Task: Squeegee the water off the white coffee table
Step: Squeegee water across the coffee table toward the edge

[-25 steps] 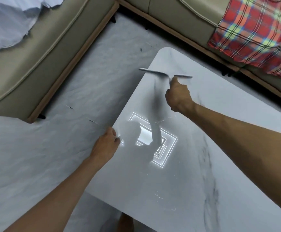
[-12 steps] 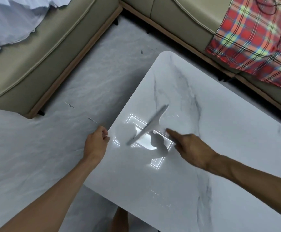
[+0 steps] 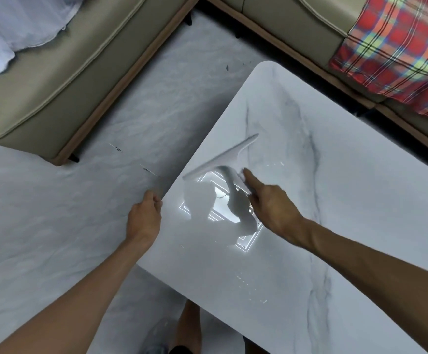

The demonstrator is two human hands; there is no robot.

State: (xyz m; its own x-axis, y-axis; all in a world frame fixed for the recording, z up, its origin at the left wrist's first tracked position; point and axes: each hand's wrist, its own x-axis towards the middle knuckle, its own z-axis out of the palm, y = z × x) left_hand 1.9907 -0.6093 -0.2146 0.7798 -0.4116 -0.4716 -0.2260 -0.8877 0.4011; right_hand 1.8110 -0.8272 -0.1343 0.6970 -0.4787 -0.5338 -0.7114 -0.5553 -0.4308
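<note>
tabletop (image 3: 348, 213): white with grey marble veins; a bright square light reflection is seen near its left edge, with small glints of water beside and below it
squeegee (image 3: 223, 159): white; its blade is laid diagonally across the tabletop near the left edge, the handle angled back toward the right hand
right hand (image 3: 271, 208): its grip is clenched around the squeegee handle; the forefinger is stretched along the handle toward the blade
left hand (image 3: 144, 221): its grip is curled over the left edge of the tabletop; whether the edge is pinched firmly cannot be told
floor (image 3: 67, 226): pale grey marble pattern
sofa (image 3: 67, 72): beige; a white cloth (image 3: 16, 29) is laid on it at upper left; a red plaid blanket (image 3: 399, 52) is laid on it at upper right
</note>
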